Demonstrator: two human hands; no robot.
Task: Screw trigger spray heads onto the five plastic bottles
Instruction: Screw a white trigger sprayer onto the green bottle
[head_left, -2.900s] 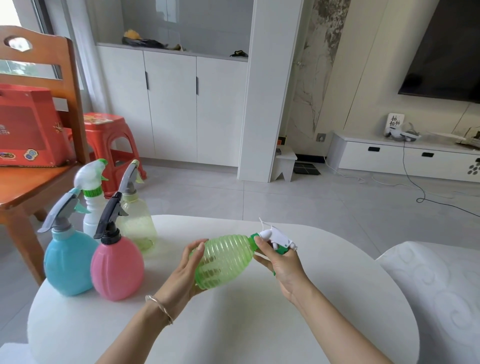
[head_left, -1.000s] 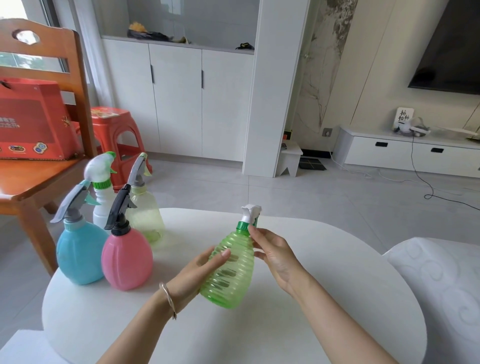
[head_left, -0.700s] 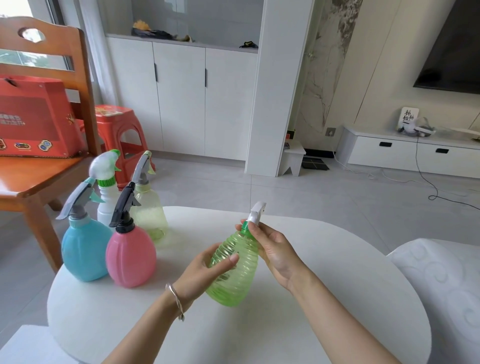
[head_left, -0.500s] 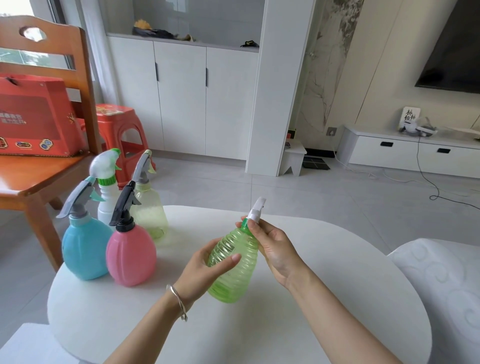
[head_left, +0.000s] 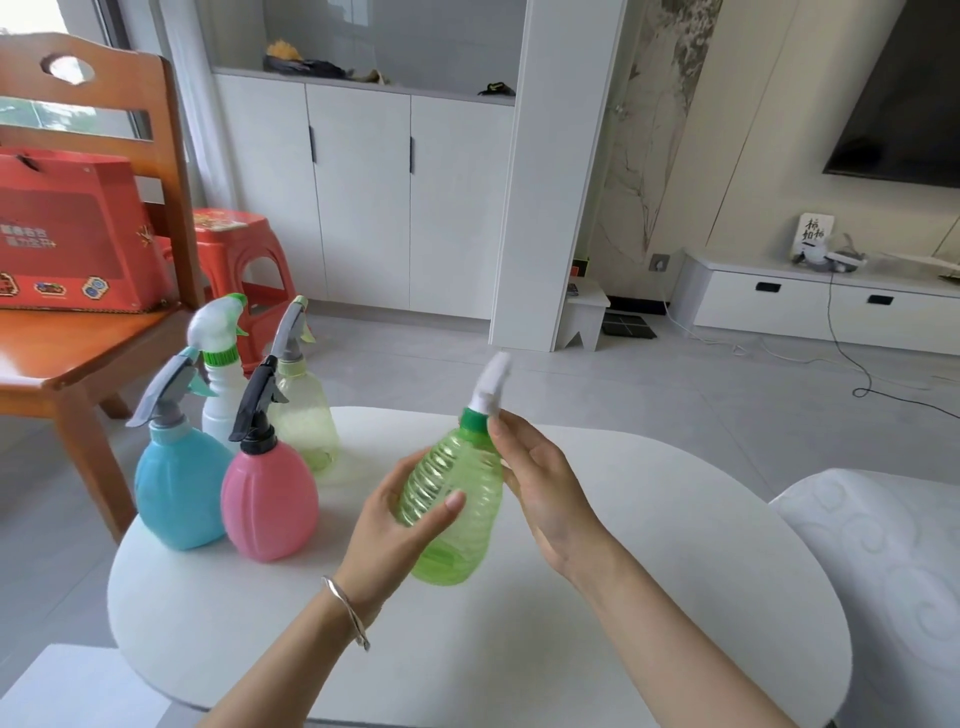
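Note:
My left hand (head_left: 402, 525) grips the belly of a ribbed green bottle (head_left: 457, 504), held nearly upright just above the white table (head_left: 649, 597). A white trigger spray head (head_left: 491, 384) with a green collar sits on its neck. My right hand (head_left: 540, 483) rests against the bottle's shoulder, its fingertips at the green collar. At the table's left stand a blue bottle (head_left: 179, 488), a pink bottle (head_left: 270, 501), a white bottle (head_left: 223, 389) and a pale yellow-green bottle (head_left: 304, 415), each with a spray head on.
A wooden chair (head_left: 88, 332) with a red box (head_left: 67, 234) on its seat stands left of the table. A red plastic stool (head_left: 239, 260) is behind the bottles. A white cushion (head_left: 883, 571) lies at the right.
The green bottle has swung from lying sideways to nearly upright and moved a little left. My right hand slid from the spray head down to the collar and shoulder.

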